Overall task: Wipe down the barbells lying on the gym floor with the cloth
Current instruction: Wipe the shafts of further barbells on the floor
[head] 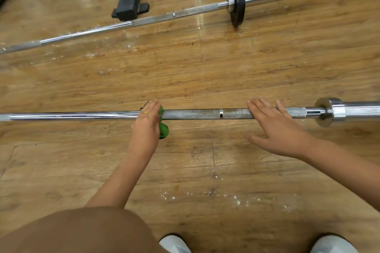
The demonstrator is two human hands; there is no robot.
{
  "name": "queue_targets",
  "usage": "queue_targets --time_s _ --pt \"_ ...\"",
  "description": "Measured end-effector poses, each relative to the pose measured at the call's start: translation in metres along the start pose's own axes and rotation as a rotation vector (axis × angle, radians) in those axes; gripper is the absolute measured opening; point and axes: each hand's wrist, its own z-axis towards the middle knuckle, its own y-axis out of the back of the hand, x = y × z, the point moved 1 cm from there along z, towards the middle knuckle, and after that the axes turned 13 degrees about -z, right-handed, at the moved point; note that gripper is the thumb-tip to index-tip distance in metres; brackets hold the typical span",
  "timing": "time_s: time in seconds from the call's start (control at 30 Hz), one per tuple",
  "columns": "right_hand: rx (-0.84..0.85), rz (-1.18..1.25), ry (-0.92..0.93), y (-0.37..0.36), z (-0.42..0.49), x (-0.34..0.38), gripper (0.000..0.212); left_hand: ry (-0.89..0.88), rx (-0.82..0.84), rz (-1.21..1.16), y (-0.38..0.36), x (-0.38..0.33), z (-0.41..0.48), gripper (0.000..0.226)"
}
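Green cloth [164,130] job, head view: clamping it round the near barbell [195,114] with left hand [146,124], fingers curled over the top, right where smooth chrome meets knurl. Steadying the same bar with right hand [275,127], fingers straight and flat across it, holding nothing, nearer the collar [323,112]. Lying left-to-right across the wooden floor [185,80], so judging the next stroke as running along that axis, from left hand toward right through the bare knurl between; leaving far barbell [144,20], well apart beyond and angled, for later.
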Motion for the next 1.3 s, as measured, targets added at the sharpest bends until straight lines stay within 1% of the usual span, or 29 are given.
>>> queue_targets --time_s 0.07,0.17,0.3,0.37,0.47,0.63,0.77,0.83,0.9,0.97,1.0,1.07,1.17,1.3 --pt "0.005 -0.02 0.012 -0.002 -0.001 -0.002 0.096 0.047 -0.019 -0.007 0.001 0.006 0.001 0.038" --pt "0.016 -0.013 0.01 -0.001 0.0 -0.003 0.099 0.019 0.006 0.009 -0.008 -0.007 -0.011 0.042" --pt "0.012 -0.044 -0.003 -0.002 0.0 -0.002 0.104 -0.03 0.053 0.008 -0.003 -0.006 0.0 0.037" --pt "0.013 -0.04 -0.009 -0.002 0.002 -0.002 0.104 -0.008 0.032 -0.003 -0.003 -0.001 0.006 0.037" --pt "0.026 -0.051 0.004 -0.001 0.001 -0.003 0.103 0.048 -0.044 -0.039 -0.01 -0.008 -0.004 0.039" --pt "0.035 -0.079 0.011 0.0 -0.006 0.002 0.104 -0.012 0.024 -0.036 -0.013 -0.009 -0.011 0.041" --pt "0.037 -0.08 0.013 -0.002 -0.012 0.005 0.102 0.059 -0.083 -0.08 -0.011 -0.008 -0.009 0.039" --pt "0.031 -0.09 0.011 -0.002 -0.013 0.005 0.101 0.062 -0.108 -0.072 -0.017 -0.016 -0.017 0.044" --pt "0.032 -0.098 0.016 -0.002 -0.014 0.005 0.101 -0.004 -0.063 -0.039 -0.024 -0.024 -0.025 0.05" --pt "0.037 -0.091 0.021 -0.003 -0.016 0.005 0.1 -0.068 -0.011 -0.004 -0.025 -0.023 -0.027 0.051" --pt "0.032 -0.087 0.021 -0.004 -0.017 0.005 0.1 -0.074 0.002 0.004 -0.022 -0.019 -0.025 0.05" --pt "0.013 -0.084 0.019 -0.005 -0.019 0.006 0.099 -0.022 -0.011 -0.013 -0.014 -0.009 -0.019 0.046" --pt "0.013 -0.1 0.014 -0.007 -0.022 0.009 0.098 0.067 -0.084 -0.029 -0.011 -0.006 -0.018 0.043" --pt "0.01 -0.086 0.018 -0.007 -0.025 0.008 0.098 -0.009 0.004 0.028 -0.017 -0.02 -0.029 0.052"
